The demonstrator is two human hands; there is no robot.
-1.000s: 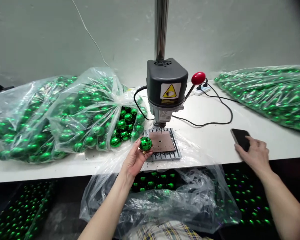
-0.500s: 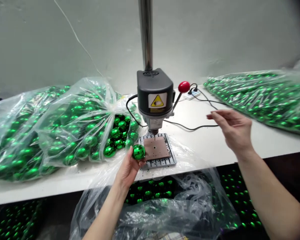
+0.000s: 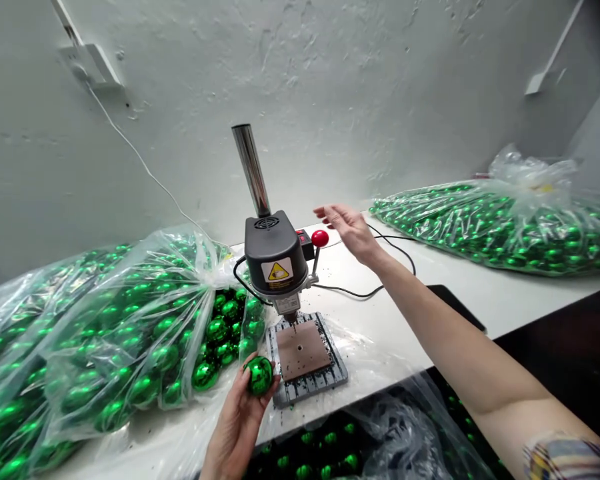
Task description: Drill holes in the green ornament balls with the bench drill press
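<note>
A shiny green ball ornament [image 3: 259,375] rests in the fingers of my left hand [image 3: 243,407], just left of the drill press base [image 3: 310,389]. My right hand [image 3: 347,230] is raised with its fingers stretched out and holds nothing. It hovers close to the red knob [image 3: 320,239] on the lever of the small drill press [image 3: 276,253], apart from it as far as I can see. Under the drill bit lies a brown board [image 3: 303,353] with a hole in it and dark crumbs scattered about.
An open clear bag [image 3: 130,340] of green balls lies on the left of the white table [image 3: 365,313]. Another full bag [image 3: 505,230] lies at the right. Black cables [image 3: 350,292] run behind the press, and more balls [image 3: 330,438] sit below the table's front edge.
My right hand has moved left toward the red knob, its fingers opening from a pinch. The view has shifted, showing more wall. My left hand still holds the ball beside the base.
</note>
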